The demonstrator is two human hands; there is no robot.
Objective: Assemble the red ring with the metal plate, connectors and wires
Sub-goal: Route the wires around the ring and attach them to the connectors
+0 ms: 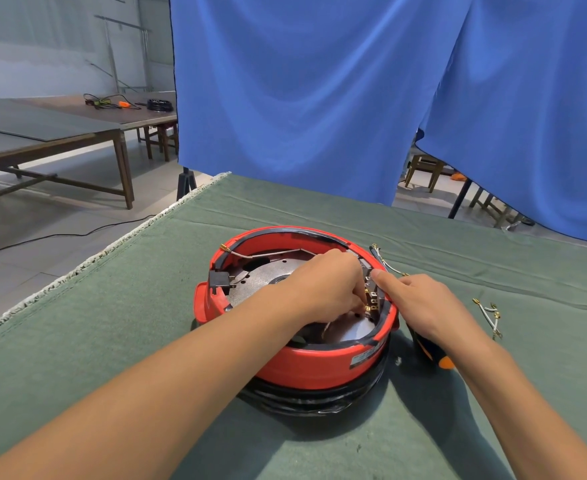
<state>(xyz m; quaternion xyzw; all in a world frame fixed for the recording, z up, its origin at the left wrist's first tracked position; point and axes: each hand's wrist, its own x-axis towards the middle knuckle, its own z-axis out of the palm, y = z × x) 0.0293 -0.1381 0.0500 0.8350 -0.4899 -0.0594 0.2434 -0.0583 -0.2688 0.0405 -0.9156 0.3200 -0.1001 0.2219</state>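
The red ring [306,362] sits mid-cloth with the metal plate [264,282] inside. At its right rim, the left hand [330,289] curls its fingers at the connectors [371,299], grip unclear; the right hand [420,303] presses one straight finger there. Loose wires [489,315] lie right of the ring.

The ring [295,362] sits on the table [146,341]. The plate [261,282] lies inside it. Loose wires [489,315] lie to its right; a screwdriver [434,355] lies just beside it, between ring and wires.
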